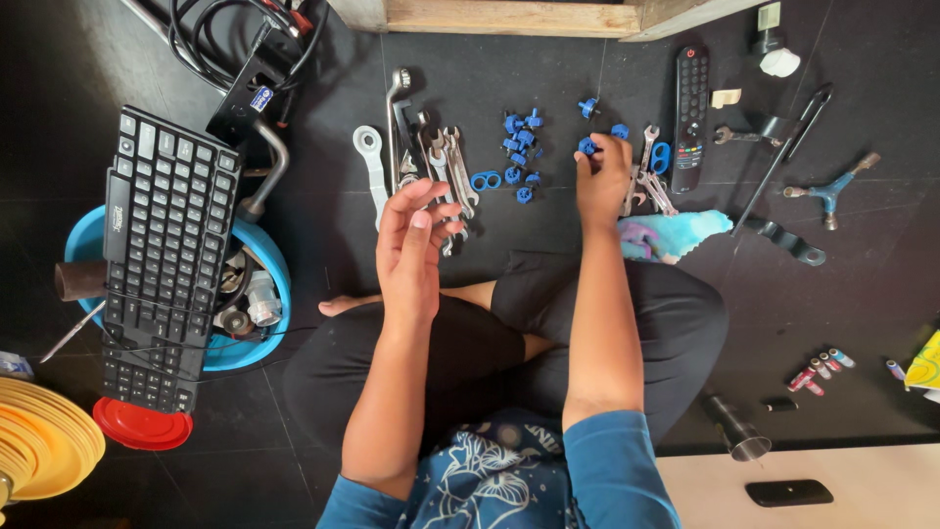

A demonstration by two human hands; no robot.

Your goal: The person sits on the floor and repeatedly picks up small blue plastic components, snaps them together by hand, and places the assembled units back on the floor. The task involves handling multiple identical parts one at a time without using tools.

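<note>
I sit cross-legged on a black floor. My right hand (601, 176) reaches forward and pinches a small blue plastic piece (587, 146) at its fingertips. More small blue plastic pieces (521, 147) lie scattered just to its left, and two more (588, 105) beyond it. My left hand (416, 240) hovers raised above my knee, fingers apart and empty, in front of a row of metal spanners (443, 162). Another small bunch of spanners (650, 186) lies right of my right hand.
A black keyboard (162, 255) rests on a blue tub (262, 257) of metal parts at left. A black remote (690, 118), a cloth (676, 233), a cross wrench (830, 186), batteries (821, 370), a metal tube (736, 429), cables (230, 39) and a yellow dish (39, 441) lie around.
</note>
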